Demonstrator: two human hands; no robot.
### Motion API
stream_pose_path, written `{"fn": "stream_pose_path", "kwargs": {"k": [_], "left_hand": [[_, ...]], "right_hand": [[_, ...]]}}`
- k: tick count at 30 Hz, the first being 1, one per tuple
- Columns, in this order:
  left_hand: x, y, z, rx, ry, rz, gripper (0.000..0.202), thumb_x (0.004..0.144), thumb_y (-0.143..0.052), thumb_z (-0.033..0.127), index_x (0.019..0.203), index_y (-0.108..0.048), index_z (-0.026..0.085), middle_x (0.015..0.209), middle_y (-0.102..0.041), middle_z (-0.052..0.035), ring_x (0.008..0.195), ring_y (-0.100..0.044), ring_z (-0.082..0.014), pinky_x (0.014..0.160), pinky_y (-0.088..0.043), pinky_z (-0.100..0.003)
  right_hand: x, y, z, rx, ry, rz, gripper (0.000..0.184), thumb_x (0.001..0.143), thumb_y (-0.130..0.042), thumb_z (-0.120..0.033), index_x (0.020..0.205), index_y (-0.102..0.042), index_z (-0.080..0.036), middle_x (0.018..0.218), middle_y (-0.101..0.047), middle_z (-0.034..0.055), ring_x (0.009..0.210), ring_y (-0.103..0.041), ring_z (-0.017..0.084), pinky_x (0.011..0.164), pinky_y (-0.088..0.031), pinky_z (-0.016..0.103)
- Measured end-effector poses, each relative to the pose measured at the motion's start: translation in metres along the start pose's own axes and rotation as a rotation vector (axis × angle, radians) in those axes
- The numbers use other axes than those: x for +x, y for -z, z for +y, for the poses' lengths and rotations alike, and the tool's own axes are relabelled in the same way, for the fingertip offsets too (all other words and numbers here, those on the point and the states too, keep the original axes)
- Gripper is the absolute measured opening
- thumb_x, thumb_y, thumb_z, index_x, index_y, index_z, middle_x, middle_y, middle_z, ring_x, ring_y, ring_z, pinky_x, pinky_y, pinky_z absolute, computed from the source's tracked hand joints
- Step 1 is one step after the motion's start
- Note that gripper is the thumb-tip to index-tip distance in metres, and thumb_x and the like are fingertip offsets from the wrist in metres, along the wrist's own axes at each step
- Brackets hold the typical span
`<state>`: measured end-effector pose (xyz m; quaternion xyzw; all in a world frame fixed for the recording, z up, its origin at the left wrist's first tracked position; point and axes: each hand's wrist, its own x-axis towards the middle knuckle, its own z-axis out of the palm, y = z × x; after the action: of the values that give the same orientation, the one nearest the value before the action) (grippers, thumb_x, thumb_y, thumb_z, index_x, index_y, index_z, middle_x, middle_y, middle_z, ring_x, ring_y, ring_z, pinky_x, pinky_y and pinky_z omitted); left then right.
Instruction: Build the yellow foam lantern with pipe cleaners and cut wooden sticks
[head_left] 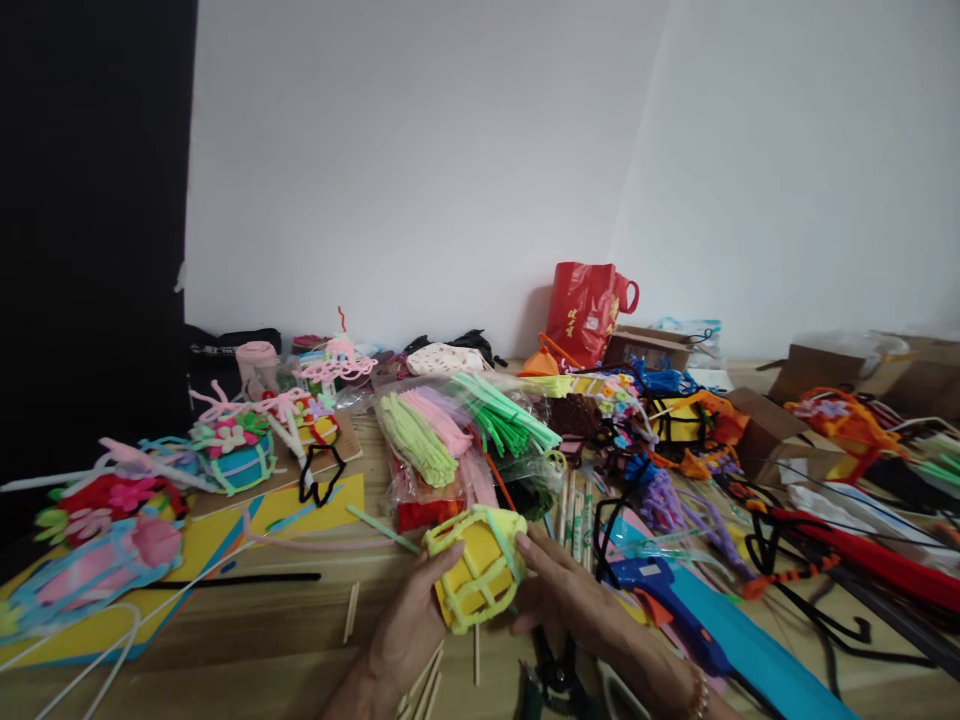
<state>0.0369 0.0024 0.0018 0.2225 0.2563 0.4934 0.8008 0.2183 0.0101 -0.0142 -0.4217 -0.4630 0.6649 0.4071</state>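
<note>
Dark pliers (551, 680) lie at the bottom centre of the frame, just below the person's right hand (592, 610), and a bracelet (699, 696) circles that wrist. Both hands hold a yellow foam piece wrapped in pale yellow-green pipe cleaners (476, 570), low and centred in the frame, just above the pliers. The left hand (409, 630) cups its lower left side with the fingers (442, 560) curled against it. The right hand's fingers (536, 550) reach out and press on its right edge.

Loose wooden sticks (424, 685) lie under the left hand. To the right of the hands, a blue hot glue gun (652, 600) rests on a long teal foam strip (757, 640). Ahead of the hands are plastic bags of lime and pink pipe cleaners (416, 435) and green ones (502, 415), with upright wooden sticks (574, 515) beside them.

Pipe-cleaner crafts (232, 450) crowd the left of the wooden bench (225, 625), on and around a yellow foam sheet (300, 515). A red gift bag (585, 312) stands at the back, beside a cardboard box (649, 348). Red and black pipe cleaners (862, 555) sprawl across the right.
</note>
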Motion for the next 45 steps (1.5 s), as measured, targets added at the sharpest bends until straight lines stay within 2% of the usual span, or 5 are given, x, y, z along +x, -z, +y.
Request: {"fn": "stream_pose_path", "kwargs": {"k": [9,17,30,37,45], "left_hand": [[-0.004,-0.007,-0.003,0.039,0.007,0.060,0.037,0.079,-0.067,0.028,0.114,-0.064,0.016,0.112,-0.071,-0.0112,0.106,-0.064,-0.0287,0.095,-0.047,-0.041],[-0.001,-0.007,-0.003,0.072,-0.028,0.028,0.044,0.074,-0.072,0.030,0.114,-0.065,0.015,0.110,-0.072,-0.0127,0.108,-0.063,-0.0306,0.095,-0.047,-0.041],[-0.006,0.001,-0.009,0.255,-0.124,0.120,0.046,0.066,-0.076,0.017,0.110,-0.065,0.018,0.100,-0.075,-0.0111,0.093,-0.069,-0.0308,0.077,-0.054,-0.039],[-0.003,0.004,-0.011,0.304,-0.161,0.166,0.035,0.067,-0.074,0.018,0.101,-0.067,0.016,0.093,-0.076,-0.0099,0.086,-0.070,-0.0287,0.076,-0.054,-0.039],[-0.003,0.003,-0.015,0.300,-0.095,0.005,0.057,0.062,-0.079,0.022,0.116,-0.062,0.021,0.109,-0.072,-0.0117,0.102,-0.065,-0.0317,0.088,-0.050,-0.041]], "right_hand": [[-0.002,-0.006,0.002,0.114,-0.036,-0.125,0.056,0.087,-0.056,-0.051,0.132,-0.043,-0.021,0.102,-0.073,0.0090,0.077,-0.072,0.022,0.056,-0.057,0.029],[0.004,0.000,0.005,0.047,-0.073,-0.045,0.054,0.086,-0.054,-0.053,0.127,-0.047,-0.018,0.087,-0.075,0.0080,0.064,-0.072,0.019,0.050,-0.054,0.025],[0.007,0.002,0.014,0.025,-0.053,-0.005,0.054,0.084,-0.058,-0.052,0.126,-0.046,-0.020,0.088,-0.074,0.0061,0.067,-0.071,0.020,0.055,-0.055,0.028],[0.002,0.001,0.010,-0.028,-0.034,0.024,0.057,0.082,-0.061,-0.050,0.128,-0.045,-0.021,0.102,-0.071,0.0073,0.079,-0.070,0.022,0.062,-0.056,0.032],[-0.009,-0.009,-0.009,-0.168,0.105,-0.008,0.057,0.074,-0.071,-0.046,0.122,-0.050,-0.022,0.116,-0.065,0.0076,0.093,-0.064,0.025,0.063,-0.054,0.030]]}}
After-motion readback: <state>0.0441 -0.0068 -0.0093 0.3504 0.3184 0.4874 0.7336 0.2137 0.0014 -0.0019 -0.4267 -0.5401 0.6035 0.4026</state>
